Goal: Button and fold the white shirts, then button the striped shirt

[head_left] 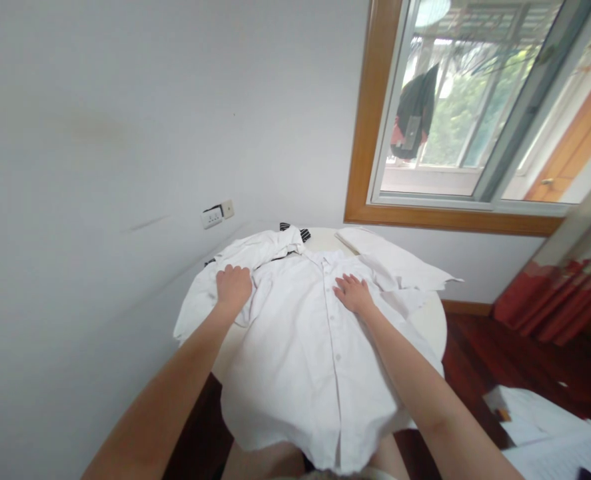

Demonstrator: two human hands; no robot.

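Observation:
A white button-up shirt (295,347) lies front side up over a round table, its hem hanging past the near edge. My left hand (234,287) is closed at the shirt's left sleeve, fingers curled down on the fabric and the fingertips hidden. On the chest beside the button placket, my right hand (352,293) rests flat with its fingers apart. Another white garment (210,290) lies on the left of the table, partly under my left hand. At the far right is a folded white cloth (395,257).
The table (434,327) stands close to the wall. A black striped cloth (305,235) shows at its far edge. A wall socket (212,217) sits at the left, and a wood-framed window (360,167) at the right. Papers (540,417) and a curtain (550,287) are on the right.

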